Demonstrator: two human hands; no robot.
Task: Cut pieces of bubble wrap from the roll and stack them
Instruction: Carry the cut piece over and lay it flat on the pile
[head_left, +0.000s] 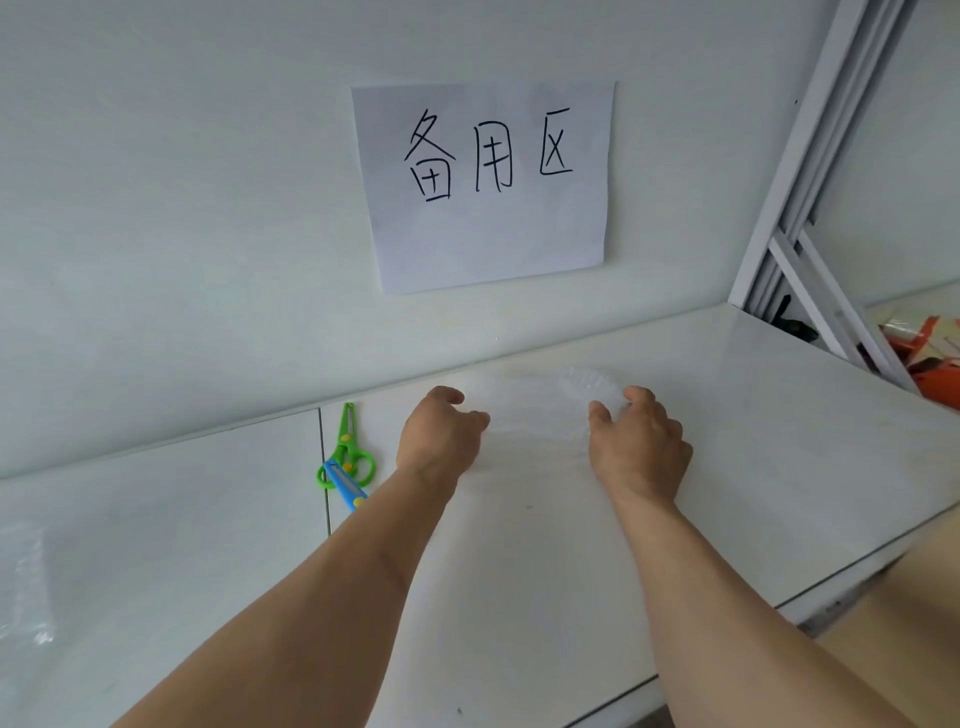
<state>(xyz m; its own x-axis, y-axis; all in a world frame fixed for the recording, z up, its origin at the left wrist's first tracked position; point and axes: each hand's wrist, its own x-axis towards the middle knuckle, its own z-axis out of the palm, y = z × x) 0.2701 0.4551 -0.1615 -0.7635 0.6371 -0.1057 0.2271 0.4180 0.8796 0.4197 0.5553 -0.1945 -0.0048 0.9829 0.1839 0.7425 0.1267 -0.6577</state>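
Observation:
A clear piece of bubble wrap lies on the white table near the back wall, stretched between my two hands. My left hand pinches its left edge with curled fingers. My right hand grips its right end, where the wrap bunches up near my thumb. Green scissors lie left of my left hand, with a blue utility knife resting across their handles. More bubble wrap, blurred, shows at the far left edge.
A paper sign with handwritten characters hangs on the wall above the hands. A white metal frame stands at the back right, with orange and red items behind it. The table's front edge runs diagonally at lower right.

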